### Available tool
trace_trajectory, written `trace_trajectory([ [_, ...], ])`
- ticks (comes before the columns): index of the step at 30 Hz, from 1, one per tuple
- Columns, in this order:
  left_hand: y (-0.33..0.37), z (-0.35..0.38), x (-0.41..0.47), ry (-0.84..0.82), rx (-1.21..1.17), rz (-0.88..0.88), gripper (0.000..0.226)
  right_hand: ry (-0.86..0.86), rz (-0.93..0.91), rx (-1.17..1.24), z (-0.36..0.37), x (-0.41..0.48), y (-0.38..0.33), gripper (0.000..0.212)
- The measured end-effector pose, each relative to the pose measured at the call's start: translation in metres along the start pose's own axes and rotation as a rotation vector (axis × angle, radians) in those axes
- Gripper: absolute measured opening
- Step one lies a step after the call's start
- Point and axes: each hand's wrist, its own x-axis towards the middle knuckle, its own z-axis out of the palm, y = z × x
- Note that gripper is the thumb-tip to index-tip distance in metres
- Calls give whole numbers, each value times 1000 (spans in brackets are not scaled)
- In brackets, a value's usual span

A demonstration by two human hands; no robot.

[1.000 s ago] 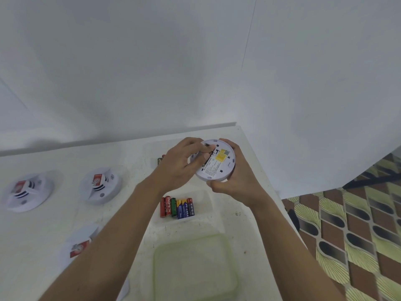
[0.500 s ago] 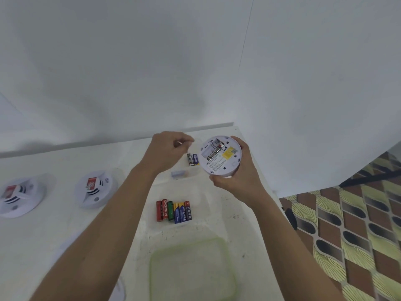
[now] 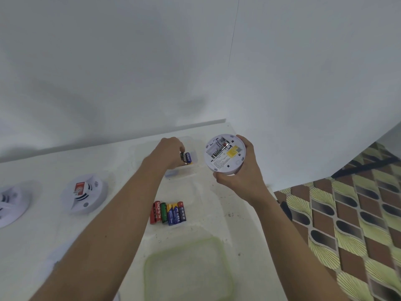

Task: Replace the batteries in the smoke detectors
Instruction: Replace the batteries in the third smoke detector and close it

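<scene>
— Where is the smoke detector (image 3: 225,158)?

— Up off the table (image 3: 43,235), in the right hand (image 3: 240,179); the fingers curl round its rim from below and from the far side, the thumb on the near edge; its back faces the camera, tilted a little.

— Can you see inside it?

— Yes; the compartment lies uncovered, with one fitted battery (image 3: 219,150) lying aslant in it, and a yellow label (image 3: 233,152) just beside that.

— And the left hand (image 3: 168,153)?

— Reached into a clear container (image 3: 195,168) at the far edge of the table, knuckles up, fingers bent down onto two loose batteries (image 3: 187,158) that lie there (one dark, one blue); the fingertips touch the dark one, but whether they pinch it I cannot tell, since the hand covers them.

— Anything else on the table?

— A row of batteries (image 3: 168,212), red, green and blue, side by side between the forearms; a green-rimmed lid (image 3: 149,263) nearer the person; two other detectors (image 3: 84,193) well to the left, face up, one cut by the frame edge; a patterned floor (image 3: 347,213) shows to the right.
</scene>
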Motion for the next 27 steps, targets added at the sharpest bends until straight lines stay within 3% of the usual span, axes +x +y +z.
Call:
trace_trajectory([
  [5,-2,1,3,7,-32,-20,22,-1,-16,-2,2,-1,-2,85],
  [12,-9,-3,-15,72,-275,-39,36,-23,-20,10,2,-7,0,83],
  [17,1,-17,-49,202,-499,144,40,-80,28,57,-2,-15,1,88],
  [20,8,-24,-71,163,-700,305,37,-164,53,59,-6,-17,1,91],
  [23,11,-26,-88,80,-725,410,38,-219,58,41,-5,-19,-2,93],
  [27,10,-22,-95,42,-659,403,32,-248,49,63,-3,-22,-8,94],
])
